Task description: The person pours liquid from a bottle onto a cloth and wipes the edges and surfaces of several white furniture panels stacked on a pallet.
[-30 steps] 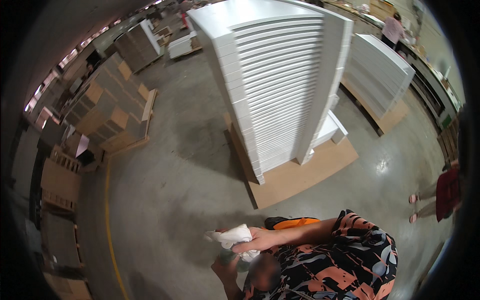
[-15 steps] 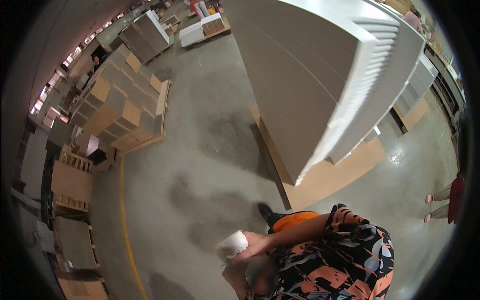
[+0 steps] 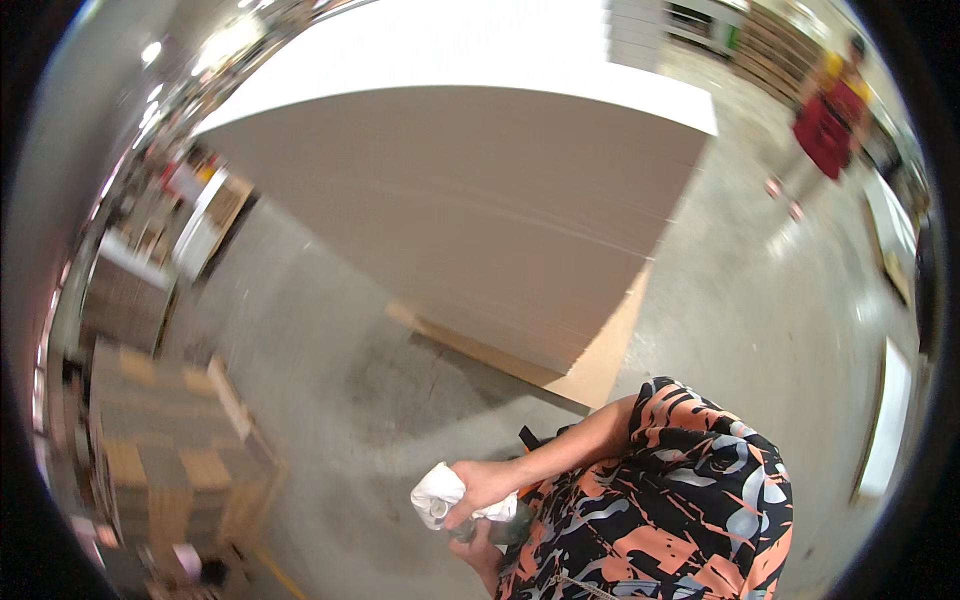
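Note:
In front of my torso both hands are close together. My right hand [image 3: 484, 487], on the arm with the patterned short sleeve, is closed around a crumpled white cloth [image 3: 437, 494]. Just below it my left hand [image 3: 480, 552] has its fingers bent against a dark greenish rounded thing [image 3: 513, 524], blurred and partly covered. What exactly the left hand grips is hidden between the hands. A tall stack of flat grey-brown panels with a white top [image 3: 470, 200] stands beyond my hands, apart from them.
The panel stack rests on a low brown board [image 3: 597, 375]. At the left stands a pile of cardboard [image 3: 170, 450]. A person in a dark red apron [image 3: 828, 128] is at the upper right. White-topped panels [image 3: 885, 420] lie along the right side.
My view has swung right, so the panel stack now spreads across the middle and the cardboard pile sits lower left. The aproned person shows more fully. The cloth stays in my right hand.

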### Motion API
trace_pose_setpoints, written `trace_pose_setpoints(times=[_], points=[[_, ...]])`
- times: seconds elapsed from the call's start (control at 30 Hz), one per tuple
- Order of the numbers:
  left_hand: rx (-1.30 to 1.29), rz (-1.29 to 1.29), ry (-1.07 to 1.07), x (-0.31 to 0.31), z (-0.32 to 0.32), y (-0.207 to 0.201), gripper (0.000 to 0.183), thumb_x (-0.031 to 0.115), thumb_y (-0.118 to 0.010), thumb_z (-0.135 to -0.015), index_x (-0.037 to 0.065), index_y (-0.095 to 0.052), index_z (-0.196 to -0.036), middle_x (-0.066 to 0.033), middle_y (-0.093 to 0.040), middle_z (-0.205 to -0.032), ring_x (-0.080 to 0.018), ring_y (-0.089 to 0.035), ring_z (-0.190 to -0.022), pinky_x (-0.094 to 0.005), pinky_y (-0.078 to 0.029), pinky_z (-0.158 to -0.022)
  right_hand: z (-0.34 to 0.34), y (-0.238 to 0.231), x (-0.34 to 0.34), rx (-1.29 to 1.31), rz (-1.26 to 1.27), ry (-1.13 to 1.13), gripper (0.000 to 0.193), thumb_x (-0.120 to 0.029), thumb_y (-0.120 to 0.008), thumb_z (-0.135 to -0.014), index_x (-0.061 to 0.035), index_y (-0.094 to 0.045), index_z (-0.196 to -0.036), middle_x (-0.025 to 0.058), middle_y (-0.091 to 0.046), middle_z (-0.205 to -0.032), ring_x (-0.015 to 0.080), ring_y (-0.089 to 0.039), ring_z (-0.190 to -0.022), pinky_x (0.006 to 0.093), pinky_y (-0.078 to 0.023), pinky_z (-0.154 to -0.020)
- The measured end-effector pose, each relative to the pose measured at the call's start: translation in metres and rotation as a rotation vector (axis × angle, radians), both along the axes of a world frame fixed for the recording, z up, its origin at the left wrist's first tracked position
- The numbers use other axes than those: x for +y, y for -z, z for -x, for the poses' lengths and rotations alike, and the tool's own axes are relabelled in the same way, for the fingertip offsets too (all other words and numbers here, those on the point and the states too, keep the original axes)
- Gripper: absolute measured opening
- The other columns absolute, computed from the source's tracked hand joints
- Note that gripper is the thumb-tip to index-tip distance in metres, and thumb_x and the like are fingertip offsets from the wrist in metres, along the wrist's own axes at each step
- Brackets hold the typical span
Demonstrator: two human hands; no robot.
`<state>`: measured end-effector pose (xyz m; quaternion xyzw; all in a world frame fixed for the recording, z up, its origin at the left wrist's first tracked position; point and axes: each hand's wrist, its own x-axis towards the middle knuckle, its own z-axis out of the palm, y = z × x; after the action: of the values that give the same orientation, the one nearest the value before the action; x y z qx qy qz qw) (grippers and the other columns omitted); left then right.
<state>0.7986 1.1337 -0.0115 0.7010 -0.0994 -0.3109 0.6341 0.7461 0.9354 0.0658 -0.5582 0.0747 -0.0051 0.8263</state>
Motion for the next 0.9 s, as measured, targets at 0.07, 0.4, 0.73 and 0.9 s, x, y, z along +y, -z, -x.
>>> trace_pose_setpoints(times=[0.07,0.4,0.73,0.9], points=[[0.129,0.156,0.074,-0.025,-0.019,-0.015,0.03,-0.003,-0.069,-0.071,-0.008,-0.061,-0.1,-0.0112,-0.065,-0.094,-0.0211,-0.062,-0.083,-0.0331,-0.051,-0.074,0.007,0.005,-0.007,-0.006,-0.007,0.142,0.042,-0.019,-0.083,-0.076,-0.0025,-0.065,-0.11,0.0033,-0.069,-0.099,0.0124,-0.062,-0.092,0.0292,-0.051,-0.081],[-0.334,-0.111,1.017,-0.136,-0.045,-0.041,0.032,0.007,-0.082,-0.07,-0.004,-0.068,-0.096,-0.0045,-0.069,-0.086,-0.0114,-0.06,-0.079,-0.0292,-0.05,-0.07,0.103,0.002,0.016,-0.156,-0.023,1.05,0.043,-0.012,-0.085,-0.073,-0.0016,-0.064,-0.11,0.002,-0.066,-0.098,0.0105,-0.057,-0.092,0.029,-0.049,-0.084],[-0.375,-0.074,1.12,-0.152,0.064,-0.029,0.032,0.007,-0.08,-0.075,-0.003,-0.066,-0.103,-0.0057,-0.07,-0.094,-0.0102,-0.062,-0.087,-0.027,-0.05,-0.079,0.235,0.008,0.0,-0.121,0.036,0.997,0.044,-0.002,-0.076,-0.074,-0.0002,-0.064,-0.116,0.0043,-0.067,-0.104,0.0108,-0.059,-0.097,0.0279,-0.048,-0.088],[-0.503,-0.082,1.061,-0.148,0.161,-0.006,0.032,0.009,-0.078,-0.075,-0.001,-0.067,-0.104,-0.0075,-0.072,-0.092,-0.0114,-0.066,-0.085,-0.028,-0.052,-0.075,0.34,0.046,-0.007,0.014,-0.106,0.919,0.05,-0.006,-0.073,-0.077,-0.0003,-0.057,-0.124,0.0071,-0.064,-0.11,0.0147,-0.059,-0.101,0.0303,-0.047,-0.09]])
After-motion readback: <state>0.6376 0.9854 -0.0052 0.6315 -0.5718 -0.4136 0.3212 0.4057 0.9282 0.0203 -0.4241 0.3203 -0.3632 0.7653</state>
